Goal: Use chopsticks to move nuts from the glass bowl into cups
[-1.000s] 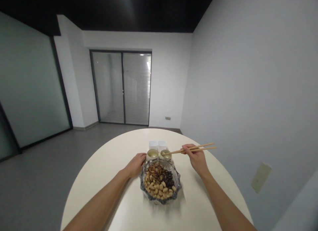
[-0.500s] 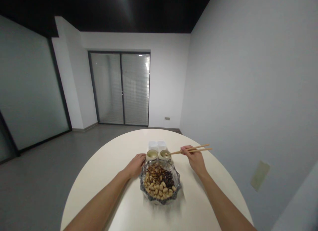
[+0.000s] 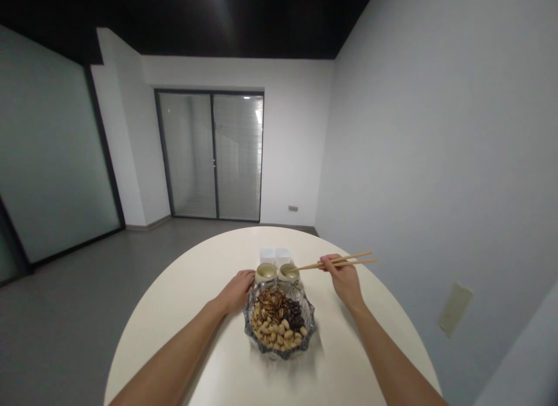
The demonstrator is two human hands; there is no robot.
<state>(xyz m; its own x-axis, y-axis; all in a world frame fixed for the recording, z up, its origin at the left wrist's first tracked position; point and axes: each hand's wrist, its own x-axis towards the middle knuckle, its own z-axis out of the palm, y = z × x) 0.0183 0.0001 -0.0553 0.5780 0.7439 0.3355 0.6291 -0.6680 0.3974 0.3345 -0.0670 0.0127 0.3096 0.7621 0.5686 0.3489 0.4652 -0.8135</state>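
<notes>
Chopsticks (image 3: 309,267) barely moved, tips at rt cup (image 3: 288,271), rt fingers (image 3: 328,260) gripping, lt fingers (image 3: 248,275) unclear

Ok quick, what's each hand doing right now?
Left hand: curled against the glass bowl rim; whether it grips cannot be told.
Right hand: closed, holding chopsticks.

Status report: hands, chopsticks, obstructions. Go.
Left hand against bowl rim. Right hand grips chopsticks, tips at right cup. Nothing between tips and cup.
</notes>
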